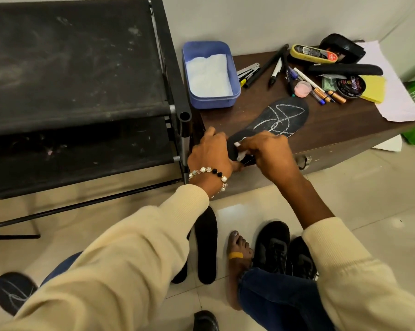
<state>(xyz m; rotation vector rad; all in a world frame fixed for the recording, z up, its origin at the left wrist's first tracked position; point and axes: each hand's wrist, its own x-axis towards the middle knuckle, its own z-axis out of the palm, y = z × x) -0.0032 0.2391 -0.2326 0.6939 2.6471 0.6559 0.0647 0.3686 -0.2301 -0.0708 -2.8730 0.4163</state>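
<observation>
Okay, insole [281, 117], black, lies flat on the brown table [333, 126] near its front left corner, toe end pointing away, white scribbled lines across it. Heel end sticks out over the table edge. Left hand [210, 151] grips that heel end, fingers curled round it, bead bracelet [209, 172] on the wrist. Right hand [266, 154] just beside it, the two nearly touching, pinching a small white chalk [237, 144] against the heel end. Blue tub [213, 101] with white paper inside stands behind the insole, at the table's left side. Pens [277, 70] and a polish tin [351, 86] further back right. Black rack [70, 68] to the left. Black shoes [273, 247] on the floor below
</observation>
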